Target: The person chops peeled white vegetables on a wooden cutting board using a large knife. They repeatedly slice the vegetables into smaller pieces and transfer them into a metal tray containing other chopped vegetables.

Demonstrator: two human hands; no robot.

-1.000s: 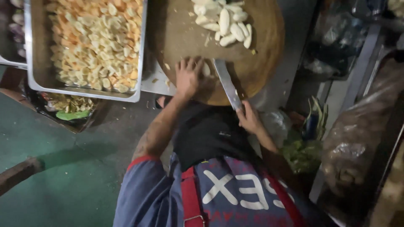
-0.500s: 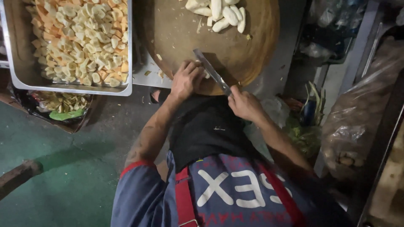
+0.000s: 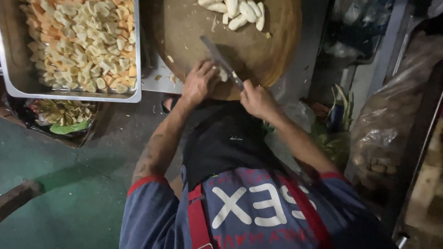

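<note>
Head view: round wooden board (image 3: 258, 50), green floor (image 3: 55, 184)

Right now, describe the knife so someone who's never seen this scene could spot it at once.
Find the round wooden chopping board at top centre, right of the metal tray of cut pieces. At its near edge the right hand grips the knife, whose blade slants up and left across the wood beside the left hand. It is the only long, dark, flat blade; the pale pieces at the far edge are short and rounded.
</note>
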